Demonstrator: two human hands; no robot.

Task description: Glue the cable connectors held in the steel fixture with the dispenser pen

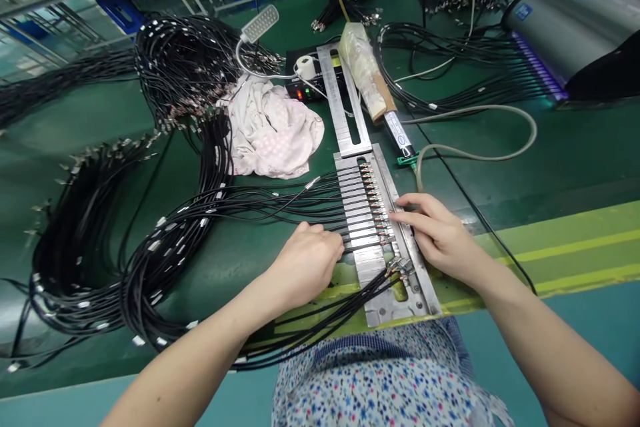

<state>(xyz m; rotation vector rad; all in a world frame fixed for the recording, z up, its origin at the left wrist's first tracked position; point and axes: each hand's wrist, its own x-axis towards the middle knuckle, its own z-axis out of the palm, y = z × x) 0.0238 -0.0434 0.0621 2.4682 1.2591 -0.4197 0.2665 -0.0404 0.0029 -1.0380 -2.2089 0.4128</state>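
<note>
A metal slotted fixture (361, 195) lies on the green bench, with several thin black cables (280, 203) laid in its grooves, their metal connector tips lined up along its right side. My left hand (307, 260) is closed, its fingers pinched on a cable just left of the fixture. Resting on the fixture's right rail, my right hand (439, 233) has its fingers stretched out, the tips touching the connector ends. A loose bundle of cables (350, 300) runs under my left hand toward the fixture's near end.
Large coils of black cable (125, 260) fill the left of the bench, more at the back (450, 33). A crumpled pale cloth (270, 127), a small lamp (259, 23), a wrapped glue tool (373, 83) with grey hose, and a grey machine (575, 20) sit behind.
</note>
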